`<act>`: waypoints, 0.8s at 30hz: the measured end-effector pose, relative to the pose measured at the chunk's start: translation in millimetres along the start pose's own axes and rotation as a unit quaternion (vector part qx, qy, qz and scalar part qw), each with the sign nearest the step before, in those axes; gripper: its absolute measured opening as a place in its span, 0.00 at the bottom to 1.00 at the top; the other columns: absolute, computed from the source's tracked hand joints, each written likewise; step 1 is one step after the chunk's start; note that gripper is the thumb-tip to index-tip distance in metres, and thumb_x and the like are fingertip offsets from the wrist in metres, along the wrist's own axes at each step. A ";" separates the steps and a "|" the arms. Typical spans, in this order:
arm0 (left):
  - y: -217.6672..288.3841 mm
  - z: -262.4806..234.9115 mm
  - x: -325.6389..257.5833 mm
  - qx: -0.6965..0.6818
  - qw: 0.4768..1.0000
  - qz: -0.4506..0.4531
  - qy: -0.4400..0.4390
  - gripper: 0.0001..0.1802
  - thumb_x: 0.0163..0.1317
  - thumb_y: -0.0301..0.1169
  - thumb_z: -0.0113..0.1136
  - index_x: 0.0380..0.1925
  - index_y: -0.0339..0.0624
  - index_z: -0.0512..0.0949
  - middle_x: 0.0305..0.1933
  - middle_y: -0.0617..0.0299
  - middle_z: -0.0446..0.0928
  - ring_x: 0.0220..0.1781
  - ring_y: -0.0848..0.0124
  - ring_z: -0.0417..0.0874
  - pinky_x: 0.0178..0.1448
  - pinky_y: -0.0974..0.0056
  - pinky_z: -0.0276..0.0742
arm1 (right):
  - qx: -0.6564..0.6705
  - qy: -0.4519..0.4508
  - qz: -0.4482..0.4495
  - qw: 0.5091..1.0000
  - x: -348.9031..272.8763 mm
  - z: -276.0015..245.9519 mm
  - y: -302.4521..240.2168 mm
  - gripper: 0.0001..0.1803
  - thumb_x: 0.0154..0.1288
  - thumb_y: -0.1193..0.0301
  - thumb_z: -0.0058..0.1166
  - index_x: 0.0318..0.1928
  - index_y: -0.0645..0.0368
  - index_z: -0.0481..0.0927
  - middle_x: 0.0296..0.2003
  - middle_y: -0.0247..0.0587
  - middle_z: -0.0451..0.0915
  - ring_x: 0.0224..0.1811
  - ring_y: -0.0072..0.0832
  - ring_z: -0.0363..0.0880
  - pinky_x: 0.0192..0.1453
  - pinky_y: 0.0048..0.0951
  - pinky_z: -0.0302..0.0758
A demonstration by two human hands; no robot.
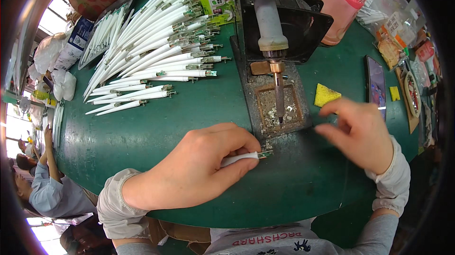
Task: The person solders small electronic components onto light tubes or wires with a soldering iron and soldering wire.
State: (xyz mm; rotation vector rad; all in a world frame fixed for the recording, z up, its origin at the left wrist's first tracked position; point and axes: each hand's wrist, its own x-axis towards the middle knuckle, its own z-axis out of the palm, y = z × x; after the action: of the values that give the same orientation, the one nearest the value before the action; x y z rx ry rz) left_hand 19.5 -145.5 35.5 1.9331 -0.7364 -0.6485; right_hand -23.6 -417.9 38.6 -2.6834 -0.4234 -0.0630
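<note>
green counter (142, 136), round-edged, its surface scuffed and speckled; the near rim curves just below both wrists. bare green stretch lies left of the left hand (199, 167), wide and open. left hand is clenched around a white tube (239, 159), smooth plastic, with its small metal-and-green tip poking out right, touching the counter at the front edge of the dark metal stand (272, 108). soldering iron (277, 72) hangs tip-down over the stand's crusted tray. right hand (362, 134) hovers released, fingers spread, blurred, holding nothing, just right of the stand. yellow sponge wedge (326, 95) sits behind it. pile of white tubes (156, 51) fans out at the far left, well apart. dark phone (377, 84) lies flat at the right.
</note>
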 end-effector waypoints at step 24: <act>-1.8 10.7 14.0 -0.276 0.942 -0.184 -0.051 0.07 0.65 0.26 0.59 0.39 0.34 0.77 0.29 0.70 0.75 0.30 0.86 0.70 0.31 0.76 0.67 | 0.191 0.052 -0.198 0.960 11.8 36.8 -18.2 0.15 0.48 0.78 0.64 0.38 0.59 0.78 0.18 0.32 0.73 0.14 0.28 0.71 0.15 0.27 0.65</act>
State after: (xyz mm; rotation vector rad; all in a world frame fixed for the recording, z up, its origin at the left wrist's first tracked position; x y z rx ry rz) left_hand 22.0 -161.2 27.5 1.5225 -0.2060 -1.0648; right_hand -18.6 -383.5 13.6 -2.1734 -0.8400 -0.2141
